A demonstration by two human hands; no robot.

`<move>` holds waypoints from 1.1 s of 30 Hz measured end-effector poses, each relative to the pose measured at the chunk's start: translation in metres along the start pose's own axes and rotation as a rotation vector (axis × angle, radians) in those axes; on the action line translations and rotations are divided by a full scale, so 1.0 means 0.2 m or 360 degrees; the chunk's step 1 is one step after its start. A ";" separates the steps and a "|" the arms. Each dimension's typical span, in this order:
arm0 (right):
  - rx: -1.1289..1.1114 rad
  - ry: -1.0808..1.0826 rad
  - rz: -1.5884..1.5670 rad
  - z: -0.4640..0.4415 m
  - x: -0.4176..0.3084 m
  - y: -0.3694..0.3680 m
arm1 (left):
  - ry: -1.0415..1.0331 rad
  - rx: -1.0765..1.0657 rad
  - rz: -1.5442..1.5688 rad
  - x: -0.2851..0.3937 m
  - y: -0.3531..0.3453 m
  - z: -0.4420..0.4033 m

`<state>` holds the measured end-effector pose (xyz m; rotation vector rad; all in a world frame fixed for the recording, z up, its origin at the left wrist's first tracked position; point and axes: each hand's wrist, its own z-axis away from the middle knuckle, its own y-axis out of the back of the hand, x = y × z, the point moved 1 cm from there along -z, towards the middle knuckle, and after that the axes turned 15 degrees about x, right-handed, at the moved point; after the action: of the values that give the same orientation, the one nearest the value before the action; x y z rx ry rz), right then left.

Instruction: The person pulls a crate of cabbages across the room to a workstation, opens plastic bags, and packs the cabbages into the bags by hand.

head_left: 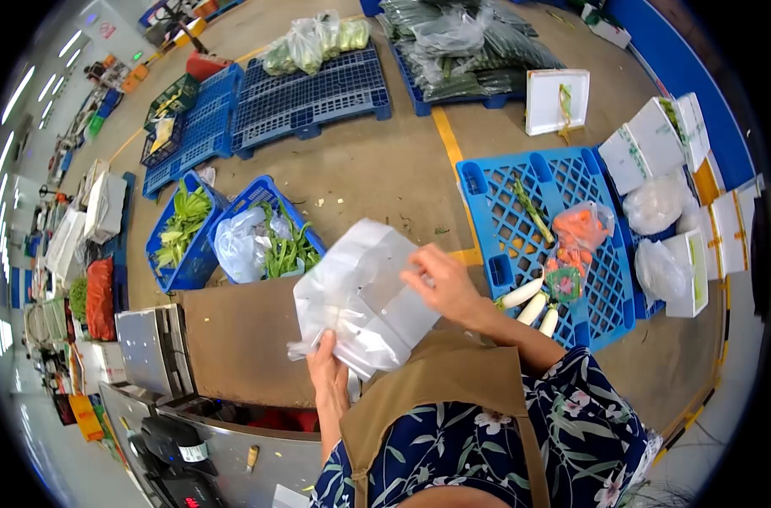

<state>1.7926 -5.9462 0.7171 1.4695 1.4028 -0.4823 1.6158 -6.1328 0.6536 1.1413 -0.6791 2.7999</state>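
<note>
A clear plastic bag point(364, 292) with small holes is spread out in front of my apron. My left hand point(324, 372) grips its lower left edge, thumb on top of the film. At the bag's right edge is my right hand point(446, 286), fingers bent together in a pinch that overlaps the film; the exact grip at the fingertips is hard to see. Beneath and left of the bag lies a brown tabletop point(241, 347). Past it stand a blue crate point(305, 237) with leafy greens and a bluish plastic bag point(243, 245), and another blue crate point(169, 271) of greens.
To the right, a blue pallet point(487, 182) carries bagged carrots point(578, 233), white radishes point(531, 306) and a green stalk point(533, 212). White foam boxes point(648, 148) stand beyond it. Farther off are more pallets point(309, 93) with bagged vegetables. A black device point(178, 444) sits at lower left.
</note>
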 end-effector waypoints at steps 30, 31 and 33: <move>0.0248 0.0009 0.0508 -1.58 0.77 -0.42 | -0.0154 -0.0602 -0.1238 0.46 -1.97 -1.49; 0.0248 0.0087 0.0488 -1.69 0.78 -0.46 | -0.0106 -0.0702 -0.1305 0.43 -2.08 -1.48; 0.0255 0.0250 0.0453 -1.89 0.85 -0.50 | -0.0346 -0.1025 -0.1388 0.36 -2.29 -1.53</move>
<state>1.6142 -5.5593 0.6964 1.8376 1.2691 -0.3093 1.4531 -5.6029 0.6827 1.1963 -0.7617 1.5962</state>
